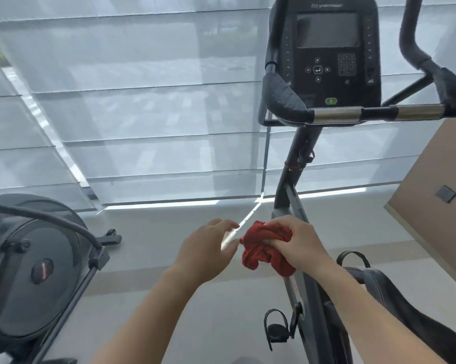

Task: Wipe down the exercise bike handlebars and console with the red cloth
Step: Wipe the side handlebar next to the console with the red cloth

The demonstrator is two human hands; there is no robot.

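At far left, a dark round machine (37, 264) on the floor. Near the middle, left hand (205, 248) loosely open, fingers a little curved, holding nothing, fingertips just beside the red cloth (261, 250) (contact not possible to tell). Right of it, right hand (297, 245) gripping the crumpled cloth, fingers curled around it, in front of the bike's sloping frame. Well above, console (326, 53) and handlebars (374, 112), apart from both hands.

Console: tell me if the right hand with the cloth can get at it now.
Probably yes. The right hand grips the red cloth low by the bike's post; open air lies between it and the console above. Only the handlebars cross its lower edge.
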